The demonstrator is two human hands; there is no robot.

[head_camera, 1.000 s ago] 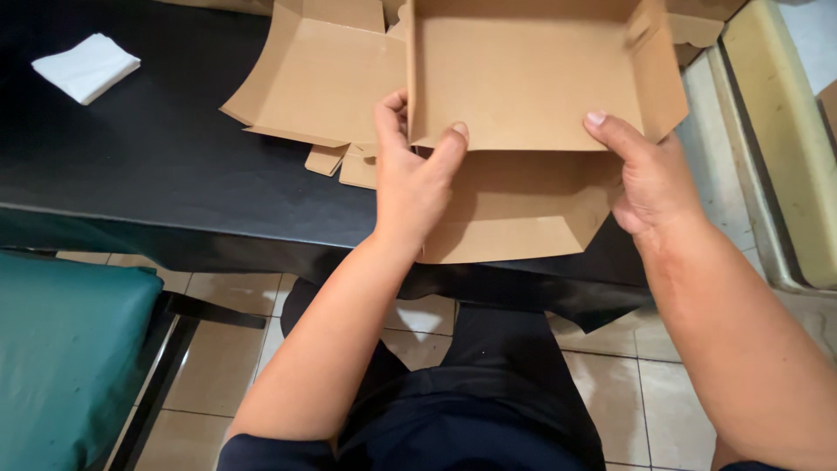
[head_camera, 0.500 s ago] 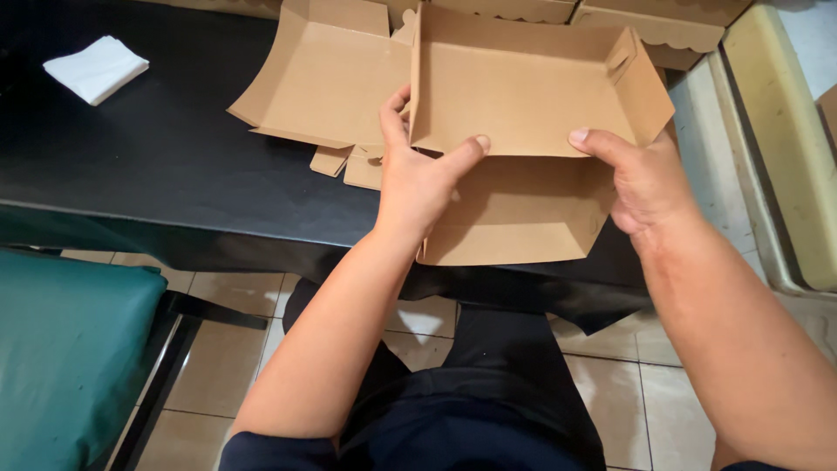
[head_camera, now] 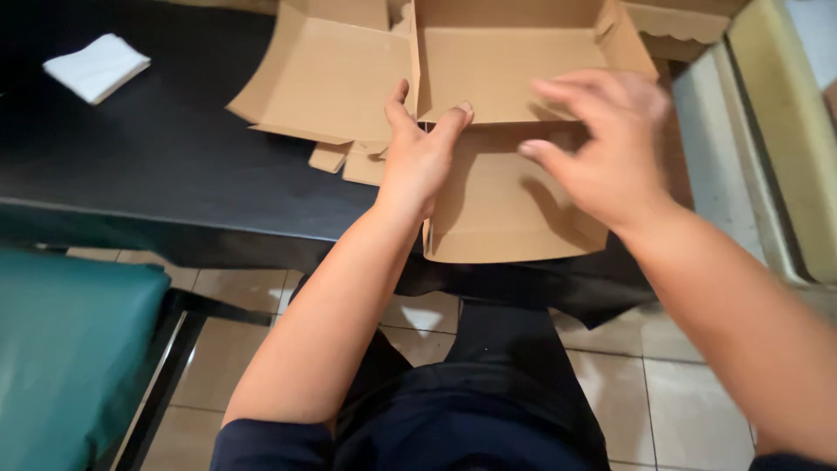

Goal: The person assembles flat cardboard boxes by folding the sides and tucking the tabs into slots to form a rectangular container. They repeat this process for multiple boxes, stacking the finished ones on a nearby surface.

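Overhanging the near edge of the black tabletop (head_camera: 174, 174), a brown cardboard box (head_camera: 506, 201) (half folded, its back walls raised) is pinched at its left wall by the left hand (head_camera: 417, 157), thumb inside and fingers outside. The right hand (head_camera: 602, 144) is held just above the box's right side, fingers spread and gripping nothing. More flat cardboard (head_camera: 331, 78) is seen just beside the box, and a white napkin (head_camera: 96, 66) lies toward the far left corner.

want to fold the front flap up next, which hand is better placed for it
Likely right: the right hand hovers free over the box flap, while the left hand is busy pinching the box's left wall.
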